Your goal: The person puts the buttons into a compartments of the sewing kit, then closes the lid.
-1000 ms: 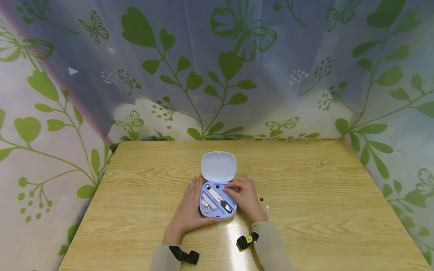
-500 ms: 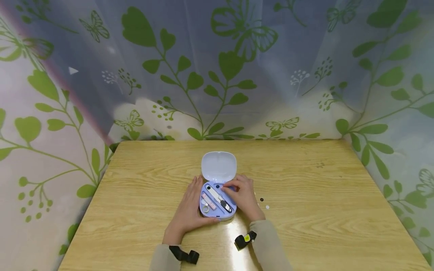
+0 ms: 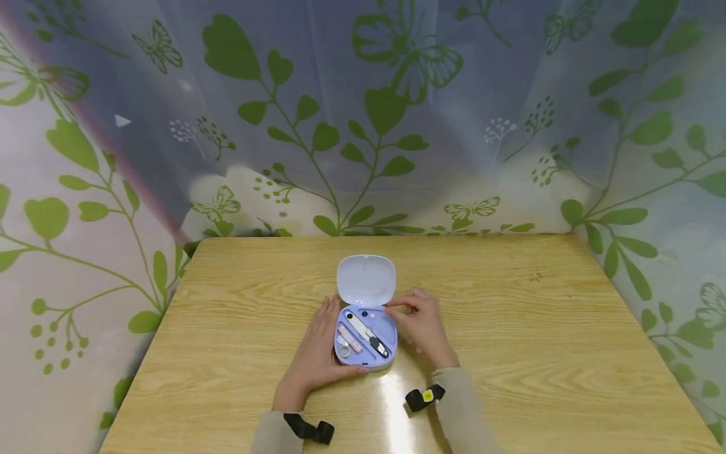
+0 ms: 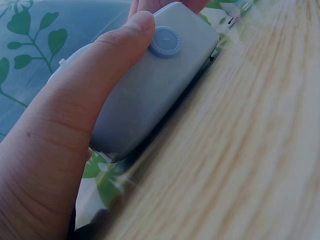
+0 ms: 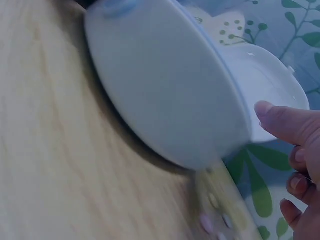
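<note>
A light blue sewing kit box (image 3: pixel 365 364) stands on the table with its white lid (image 3: pixel 365 277) raised. In it lie white-and-black thread snips (image 3: pixel 367 335), a pink-and-white rolled piece (image 3: pixel 349 338), a ring-shaped metal piece (image 3: pixel 344 351), a black button (image 3: pixel 365 313) and a pinkish button (image 3: pixel 372 315). My left hand (image 3: pixel 317 353) holds the box, fingers along its left side. The thumb lies across the front by a round latch (image 4: pixel 166 42). My right hand (image 3: pixel 422 325) is at the back right corner, thumb extended in the right wrist view, nothing visible in it.
Several small buttons (image 5: pixel 207 222) lie on the table to the right of the box, blurred in the right wrist view and partly behind the right hand in the head view. Beyond the wooden table (image 3: pixel 510 302) hangs a leaf-patterned curtain (image 3: pixel 272 157).
My right hand has moved from over the upper compartment to the right, off the box. The pinkish button now lies uncovered beside the black one. The left hand has stayed put.
</note>
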A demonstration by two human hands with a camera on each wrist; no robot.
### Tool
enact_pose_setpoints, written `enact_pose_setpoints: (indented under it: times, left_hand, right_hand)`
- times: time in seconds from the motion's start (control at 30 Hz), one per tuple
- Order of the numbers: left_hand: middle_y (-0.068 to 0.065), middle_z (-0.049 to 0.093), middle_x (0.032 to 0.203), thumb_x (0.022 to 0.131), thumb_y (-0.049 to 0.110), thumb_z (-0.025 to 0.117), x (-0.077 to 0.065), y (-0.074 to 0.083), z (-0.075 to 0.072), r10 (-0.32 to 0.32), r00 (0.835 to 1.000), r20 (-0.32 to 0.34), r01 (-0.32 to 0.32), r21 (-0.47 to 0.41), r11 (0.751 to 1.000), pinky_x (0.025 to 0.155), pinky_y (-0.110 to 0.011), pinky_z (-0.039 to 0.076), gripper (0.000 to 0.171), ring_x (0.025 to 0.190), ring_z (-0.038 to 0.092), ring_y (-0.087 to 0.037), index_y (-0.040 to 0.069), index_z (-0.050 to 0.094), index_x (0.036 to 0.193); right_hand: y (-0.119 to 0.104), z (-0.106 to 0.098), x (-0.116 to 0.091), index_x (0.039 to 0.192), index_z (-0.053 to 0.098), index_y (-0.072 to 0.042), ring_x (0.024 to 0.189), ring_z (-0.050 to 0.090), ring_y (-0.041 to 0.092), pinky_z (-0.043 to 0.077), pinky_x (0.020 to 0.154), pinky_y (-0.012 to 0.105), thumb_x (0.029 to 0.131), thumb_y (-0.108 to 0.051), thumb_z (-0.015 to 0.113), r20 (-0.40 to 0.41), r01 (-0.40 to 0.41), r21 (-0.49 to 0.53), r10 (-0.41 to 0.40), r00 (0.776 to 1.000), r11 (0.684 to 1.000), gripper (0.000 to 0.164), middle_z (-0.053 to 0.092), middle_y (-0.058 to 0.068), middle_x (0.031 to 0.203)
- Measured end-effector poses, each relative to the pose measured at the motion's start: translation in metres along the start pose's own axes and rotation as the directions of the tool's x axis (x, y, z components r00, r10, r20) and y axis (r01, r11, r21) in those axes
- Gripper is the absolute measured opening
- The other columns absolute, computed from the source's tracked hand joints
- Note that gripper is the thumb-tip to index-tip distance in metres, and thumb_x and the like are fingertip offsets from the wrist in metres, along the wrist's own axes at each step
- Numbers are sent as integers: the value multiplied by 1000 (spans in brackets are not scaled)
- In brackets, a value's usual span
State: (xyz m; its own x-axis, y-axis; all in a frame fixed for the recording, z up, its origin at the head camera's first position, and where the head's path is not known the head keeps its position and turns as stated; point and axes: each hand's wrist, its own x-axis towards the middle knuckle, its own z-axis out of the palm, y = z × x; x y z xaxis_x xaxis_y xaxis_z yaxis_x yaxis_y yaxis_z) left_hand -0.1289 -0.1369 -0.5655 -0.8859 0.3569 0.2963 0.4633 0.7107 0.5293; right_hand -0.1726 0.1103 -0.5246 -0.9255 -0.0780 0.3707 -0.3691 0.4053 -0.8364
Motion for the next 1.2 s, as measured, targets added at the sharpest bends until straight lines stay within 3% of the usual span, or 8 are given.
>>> enact_pose_setpoints:
  times: [0.3, 0.63, 0.8, 1.07, 1.2]
  left_hand:
    - [-14, 13, 165, 63, 85, 68, 0, 0, 1, 1, 1000, -4, -1, -8, 1000, 124, -40, 8, 139, 152, 6, -27, 3, 9, 159]
    - [-14, 13, 165, 62, 84, 69, 0, 0, 2, -8, 1000, 0, 8, -9, 1000, 124, -42, 9, 140, 152, 6, -27, 4, 9, 159]
    - [-13, 12, 165, 62, 84, 69, -1, 0, 2, -9, 1000, 2, 9, -7, 1000, 124, -41, 9, 140, 152, 6, -27, 4, 9, 159]
    - [-13, 12, 165, 62, 84, 68, -1, 0, 1, -13, 1000, 5, 13, 2, 1000, 124, -42, 10, 140, 152, 5, -26, 4, 8, 159]
    - [-11, 10, 166, 62, 85, 68, -1, -1, 0, -23, 1000, 12, 23, 1, 1000, 124, -40, 9, 140, 153, 4, -24, 6, 7, 160]
  right_hand:
    - [20, -23, 1, 85, 80, -5, 66, 37, 13, 32, 56, 21, 74, -5, 87, -58, 18, -14, -19, 998, 1000, 14, 42, 0, 65]
    - [35, -44, -8, 89, 79, -4, 67, 36, 15, 32, 58, 24, 78, -7, 85, -56, -57, -38, 55, 997, 998, 13, 43, 3, 67]
    - [42, -48, -12, 87, 79, -3, 68, 38, 15, 33, 59, 23, 76, -5, 86, -63, -48, -38, 46, 997, 998, 14, 44, 5, 66]
    - [52, -48, -17, 85, 79, -7, 69, 39, 14, 33, 60, 23, 74, -5, 87, -37, -97, -39, 96, 995, 995, 13, 44, 3, 67]
    - [53, -46, -18, 82, 79, -7, 66, 38, 14, 32, 59, 24, 72, -6, 88, -39, -68, -57, 66, 997, 996, 13, 46, 2, 66]
